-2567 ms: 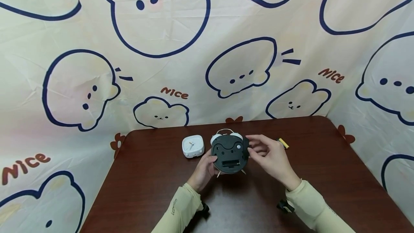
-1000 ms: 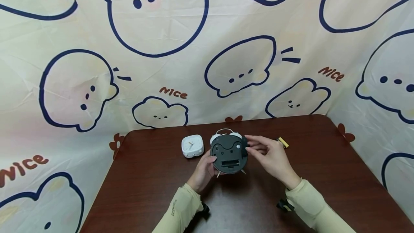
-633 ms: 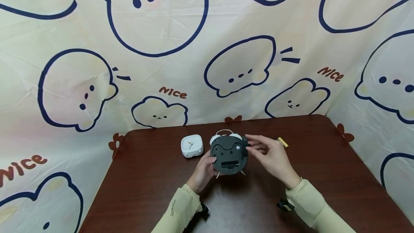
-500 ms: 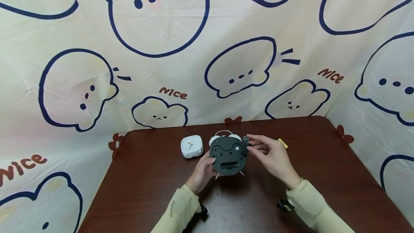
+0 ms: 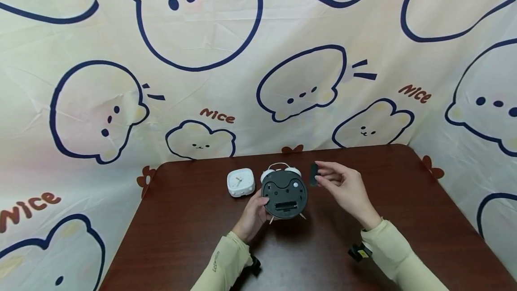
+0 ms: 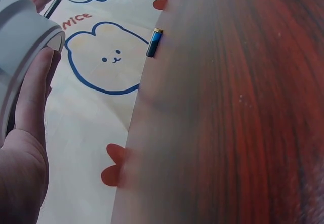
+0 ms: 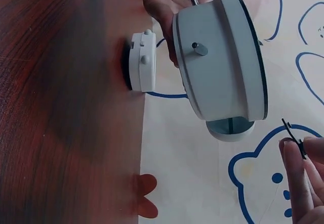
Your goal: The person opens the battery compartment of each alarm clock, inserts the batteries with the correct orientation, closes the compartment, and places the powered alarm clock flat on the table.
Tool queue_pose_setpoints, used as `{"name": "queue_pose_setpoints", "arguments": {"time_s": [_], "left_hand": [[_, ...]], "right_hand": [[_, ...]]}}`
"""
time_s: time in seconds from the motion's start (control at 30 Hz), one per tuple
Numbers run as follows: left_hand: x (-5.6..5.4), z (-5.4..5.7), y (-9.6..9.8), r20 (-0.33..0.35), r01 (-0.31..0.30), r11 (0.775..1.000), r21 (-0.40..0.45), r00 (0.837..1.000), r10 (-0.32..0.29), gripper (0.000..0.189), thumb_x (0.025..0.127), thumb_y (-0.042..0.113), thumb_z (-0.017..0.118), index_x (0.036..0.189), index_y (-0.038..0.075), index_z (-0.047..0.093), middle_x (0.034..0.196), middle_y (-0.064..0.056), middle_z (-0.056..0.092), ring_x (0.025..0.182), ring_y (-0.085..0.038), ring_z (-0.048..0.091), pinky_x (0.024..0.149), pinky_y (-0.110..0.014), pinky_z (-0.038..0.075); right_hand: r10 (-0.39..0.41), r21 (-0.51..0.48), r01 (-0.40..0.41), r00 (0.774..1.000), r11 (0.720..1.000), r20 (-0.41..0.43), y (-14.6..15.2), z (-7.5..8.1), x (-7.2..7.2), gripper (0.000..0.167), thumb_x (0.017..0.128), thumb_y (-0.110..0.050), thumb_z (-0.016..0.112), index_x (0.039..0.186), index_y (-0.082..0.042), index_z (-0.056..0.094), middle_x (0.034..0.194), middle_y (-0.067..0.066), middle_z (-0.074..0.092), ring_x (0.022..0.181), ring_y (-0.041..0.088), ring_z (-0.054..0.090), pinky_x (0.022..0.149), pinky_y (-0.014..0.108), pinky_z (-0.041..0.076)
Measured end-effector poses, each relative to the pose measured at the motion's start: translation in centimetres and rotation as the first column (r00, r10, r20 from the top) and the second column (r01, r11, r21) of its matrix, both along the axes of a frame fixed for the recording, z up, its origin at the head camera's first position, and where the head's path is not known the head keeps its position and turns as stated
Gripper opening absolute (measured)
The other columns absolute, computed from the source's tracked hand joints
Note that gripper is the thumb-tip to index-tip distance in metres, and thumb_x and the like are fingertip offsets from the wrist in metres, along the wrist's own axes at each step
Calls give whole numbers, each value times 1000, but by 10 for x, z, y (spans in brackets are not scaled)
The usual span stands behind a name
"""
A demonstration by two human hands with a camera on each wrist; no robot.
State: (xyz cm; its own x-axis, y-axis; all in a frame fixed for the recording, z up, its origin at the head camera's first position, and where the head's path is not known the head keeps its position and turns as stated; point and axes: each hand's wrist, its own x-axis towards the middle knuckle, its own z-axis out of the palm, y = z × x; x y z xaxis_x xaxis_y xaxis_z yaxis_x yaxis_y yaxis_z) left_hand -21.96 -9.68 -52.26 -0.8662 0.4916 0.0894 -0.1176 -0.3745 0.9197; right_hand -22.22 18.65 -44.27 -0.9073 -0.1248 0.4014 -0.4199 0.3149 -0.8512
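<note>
My left hand [image 5: 253, 214] grips a twin-bell alarm clock [image 5: 284, 187] by its left side, above the table. The clock's dark back faces me, and a long battery slot [image 5: 286, 206] lies uncovered near its bottom; its inside is too dark to make out. Between thumb and fingers, my right hand [image 5: 349, 187] pinches a thin dark battery cover [image 5: 313, 174], apart from the clock on its right. The right wrist view shows the cover [image 7: 293, 138] edge-on and the clock's white side [image 7: 217, 57]. A bell [image 7: 230, 129] and a short leg are visible there too.
A small white square clock [image 5: 241, 182] stands on the brown table [image 5: 181, 228] left of the held clock. A battery [image 6: 154, 42] lies on the table in the left wrist view; my right hand hides it from the head view. Patterned cloth [image 5: 226, 84] hangs behind the table.
My right hand has moved right and slightly up with the battery cover, leaving a gap from the alarm clock's edge. The yellow-ended battery has gone behind that hand. My left hand has barely moved.
</note>
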Motion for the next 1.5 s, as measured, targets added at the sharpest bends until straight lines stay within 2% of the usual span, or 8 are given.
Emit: {"name": "queue_pose_setpoints", "arguments": {"time_s": [0.17, 0.37, 0.57, 0.77, 0.87, 1.07, 1.5], "left_hand": [[1, 0, 2, -14, 7, 1000, 19, 1000, -7, 59, 102, 20, 40, 158, 2, 31, 102, 7, 72, 83, -7, 69, 69, -26, 58], [1, 3, -2, -22, 3, 1000, 31, 1000, -3, 60, 102, 20, 40, 158, 1, 30, 104, 6, 72, 83, -7, 69, 69, -26, 57], [1, 2, -4, -16, 10, 1000, 20, 1000, -10, 60, 102, 18, 39, 158, 0, 29, 105, 6, 72, 83, -7, 69, 70, -27, 58], [2, 2, -5, -17, 3, 1000, -7, 1000, -3, 58, 102, 19, 39, 156, -2, 31, 106, 5, 72, 87, -8, 70, 73, -29, 60], [1, 3, -5, -12, 5, 1000, -11, 1000, -5, 60, 102, 20, 39, 157, -1, 30, 106, 6, 72, 87, -7, 70, 74, -29, 60], [1, 4, -4, -7, 4, 1000, 7, 1000, -3, 60, 102, 21, 40, 157, 0, 30, 105, 5, 72, 85, -6, 70, 72, -27, 59], [2, 1, -3, -28, 16, 1000, 10, 999, -15, 52, 102, 17, 38, 151, 1, 38, 107, 4, 71, 84, -8, 69, 68, -26, 57]], "right_hand": [[-37, 49, 34, 998, 998, 44, 4, -6, -6, 38, 94, -9, 77, 130, -8, 71, 106, 15, 76, 87, 11, 74, 77, 16, 59], [-52, 163, 26, 985, 986, 162, 8, -25, -27, 36, 94, -7, 75, 130, -8, 70, 104, 13, 77, 88, 20, 75, 75, 21, 60], [-49, 263, -35, 951, 964, 305, 13, -54, -49, 32, 95, -4, 72, 127, -4, 70, 103, 12, 75, 86, 19, 72, 73, 28, 61], [-18, 320, -127, 910, 939, 414, 18, -73, -59, 30, 95, -1, 70, 125, 0, 70, 97, 11, 72, 79, 17, 69, 74, 33, 61], [-30, 354, -142, 898, 925, 440, 20, -77, -60, 28, 95, 0, 70, 123, 0, 70, 93, 7, 72, 78, 17, 69, 75, 35, 60], [-51, 403, -156, 888, 902, 458, 21, -81, -62, 25, 93, -1, 70, 118, -1, 71, 90, 6, 72, 76, 16, 67, 73, 35, 57], [-66, 456, -164, 892, 875, 447, 21, -84, -67, 24, 92, -2, 72, 116, -1, 73, 92, 6, 69, 75, 17, 62, 71, 32, 53]]}}
